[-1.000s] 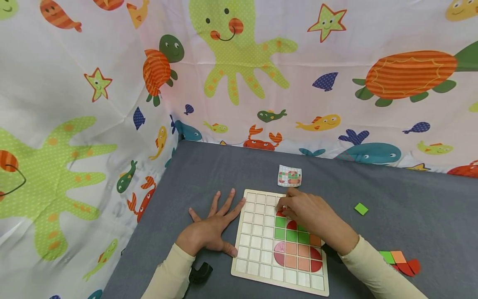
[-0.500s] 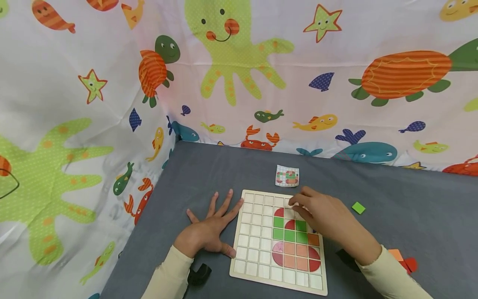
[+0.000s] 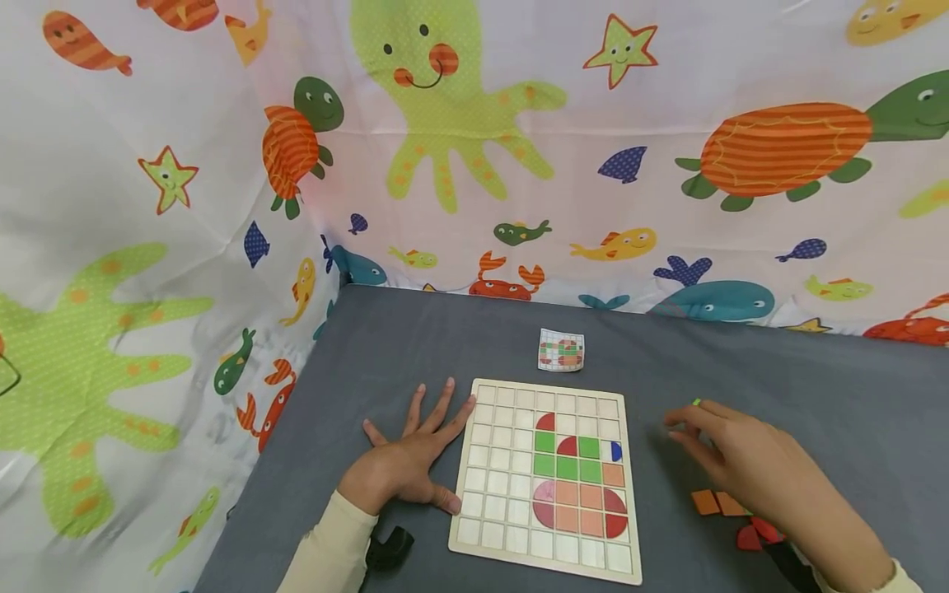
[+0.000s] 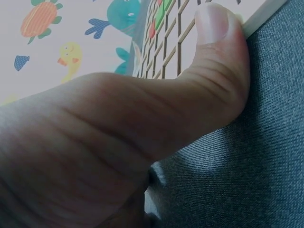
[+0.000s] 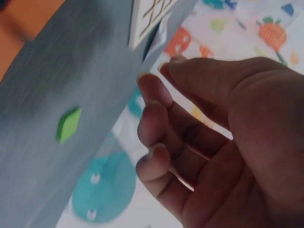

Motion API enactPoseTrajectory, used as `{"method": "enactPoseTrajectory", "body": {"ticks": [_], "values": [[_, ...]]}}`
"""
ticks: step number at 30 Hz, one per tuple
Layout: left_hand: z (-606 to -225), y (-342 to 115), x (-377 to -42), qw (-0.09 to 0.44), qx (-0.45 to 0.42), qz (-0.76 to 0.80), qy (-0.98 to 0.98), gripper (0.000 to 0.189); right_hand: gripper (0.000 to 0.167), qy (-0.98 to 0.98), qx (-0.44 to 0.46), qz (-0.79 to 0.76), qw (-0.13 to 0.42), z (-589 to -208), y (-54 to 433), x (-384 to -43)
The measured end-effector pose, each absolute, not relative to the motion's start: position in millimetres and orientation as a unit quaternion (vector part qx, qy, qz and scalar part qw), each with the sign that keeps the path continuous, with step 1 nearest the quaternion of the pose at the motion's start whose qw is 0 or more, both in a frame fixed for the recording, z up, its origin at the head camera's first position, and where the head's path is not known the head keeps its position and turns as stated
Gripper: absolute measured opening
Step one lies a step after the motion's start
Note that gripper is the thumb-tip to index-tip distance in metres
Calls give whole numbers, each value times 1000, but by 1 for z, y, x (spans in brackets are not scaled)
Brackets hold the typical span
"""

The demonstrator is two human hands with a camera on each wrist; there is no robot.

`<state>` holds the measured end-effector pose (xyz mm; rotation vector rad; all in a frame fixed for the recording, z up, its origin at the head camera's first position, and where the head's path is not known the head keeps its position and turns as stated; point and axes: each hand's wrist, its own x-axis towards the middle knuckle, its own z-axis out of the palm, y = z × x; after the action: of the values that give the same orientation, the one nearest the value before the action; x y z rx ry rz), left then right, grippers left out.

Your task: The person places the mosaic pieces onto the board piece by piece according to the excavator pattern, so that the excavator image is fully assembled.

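Observation:
A wooden grid board lies on the grey cloth. Green squares, salmon squares, red quarter-round pieces, a pink rounded shape and a blue-and-white square fill some cells. My left hand rests flat with fingers spread, fingertip and thumb touching the board's left edge. In the left wrist view, the thumb presses on the rim. To the right of the board, my right hand hovers with loosely curled fingers, holding nothing. A loose green square lies near it, mostly hidden in the head view.
A small printed pattern card lies behind the board. Loose orange squares and red pieces lie at the right, partly under the right forearm. A curtain with sea animals stands behind and at the left.
My right hand has left the board's upper part and moved right, over the cloth by the loose green square. The left hand stays at the board's edge. The head view shifts slightly.

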<state>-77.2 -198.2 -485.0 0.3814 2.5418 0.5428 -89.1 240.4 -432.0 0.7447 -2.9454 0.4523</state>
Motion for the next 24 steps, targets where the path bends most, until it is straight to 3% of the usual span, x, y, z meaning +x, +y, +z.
{"method": "enactPoseTrajectory", "body": {"ticks": [13,24], "values": [[-489,-202,-77,250,139,194,938,145,22,-973,194,107,-60,-440,294,-61],[-488,-197,-78,257,135,200,936,146,31,-971,212,87,-69,-459,299,-45]]}}
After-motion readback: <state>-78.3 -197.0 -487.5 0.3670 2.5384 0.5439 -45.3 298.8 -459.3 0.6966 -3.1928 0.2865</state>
